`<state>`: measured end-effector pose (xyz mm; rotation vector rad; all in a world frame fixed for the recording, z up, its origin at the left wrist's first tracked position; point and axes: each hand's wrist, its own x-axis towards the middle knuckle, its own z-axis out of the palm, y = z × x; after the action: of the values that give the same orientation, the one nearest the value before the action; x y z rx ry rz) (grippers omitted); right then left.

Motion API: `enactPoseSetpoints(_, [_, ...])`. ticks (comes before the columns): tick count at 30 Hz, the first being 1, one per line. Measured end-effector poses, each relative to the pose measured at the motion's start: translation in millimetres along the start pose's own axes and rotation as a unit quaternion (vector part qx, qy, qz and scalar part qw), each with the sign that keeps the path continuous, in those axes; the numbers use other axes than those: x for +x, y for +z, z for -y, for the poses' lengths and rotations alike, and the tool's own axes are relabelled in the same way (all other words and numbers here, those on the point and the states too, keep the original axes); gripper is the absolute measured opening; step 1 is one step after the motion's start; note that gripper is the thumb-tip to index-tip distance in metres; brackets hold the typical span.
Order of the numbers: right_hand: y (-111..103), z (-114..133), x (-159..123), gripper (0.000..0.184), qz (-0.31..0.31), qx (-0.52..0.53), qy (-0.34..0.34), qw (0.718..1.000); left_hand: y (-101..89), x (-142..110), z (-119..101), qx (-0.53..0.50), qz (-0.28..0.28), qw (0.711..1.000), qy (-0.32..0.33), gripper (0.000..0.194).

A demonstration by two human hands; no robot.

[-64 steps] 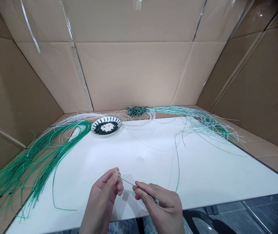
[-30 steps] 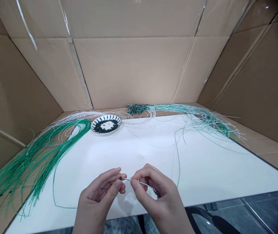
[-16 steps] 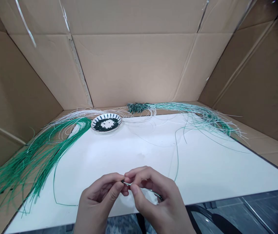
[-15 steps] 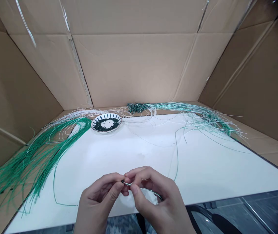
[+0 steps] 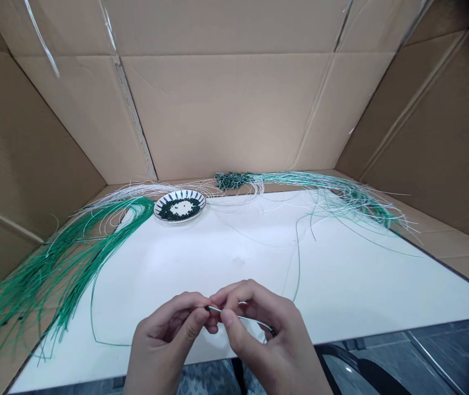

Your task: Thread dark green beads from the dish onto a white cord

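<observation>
Near the front edge of the white board, my left hand (image 5: pixel 168 334) pinches a small black bead (image 5: pixel 207 308) between thumb and index finger. My right hand (image 5: pixel 265 329) is closed on a thin pale green and white cord (image 5: pixel 243 317), thumb against fingers, just right of the bead. The cord runs from the bead across to a dark bit (image 5: pixel 273 331) by the right palm, too small to name. My fingertips nearly touch and partly hide the join between bead and cord. A green strand (image 5: pixel 111 344) leads out left of my left hand.
A striped plate (image 5: pixel 201 204) of small black beads stands at the back of the white board (image 5: pixel 234 247). Green strands (image 5: pixel 82 241) spread at the left. Tied green and white strands (image 5: pixel 308 179) lie along the back right. Cardboard walls (image 5: pixel 226 109) enclose three sides.
Both hands stay nearly in place, still pinching. The right fingers have shifted very slightly along the cord, and the view has tilted a little.
</observation>
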<state>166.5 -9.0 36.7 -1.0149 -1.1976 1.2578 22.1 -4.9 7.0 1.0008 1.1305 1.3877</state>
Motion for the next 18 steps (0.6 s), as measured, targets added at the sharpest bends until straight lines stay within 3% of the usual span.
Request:
enactPoseSetpoints(11, [-2.1,-3.6,-0.4,0.009,0.015,0.036,-0.001,0.999,-1.9,-1.8,-1.4,-0.002,0.018,1.000,-0.004,0.024])
enactPoseSetpoints(18, [-1.1,-3.8,-1.1,0.009,0.006,0.045,-0.007,0.999,1.0,-2.7,-2.3,-0.015,-0.013,1.000,-0.023,0.031])
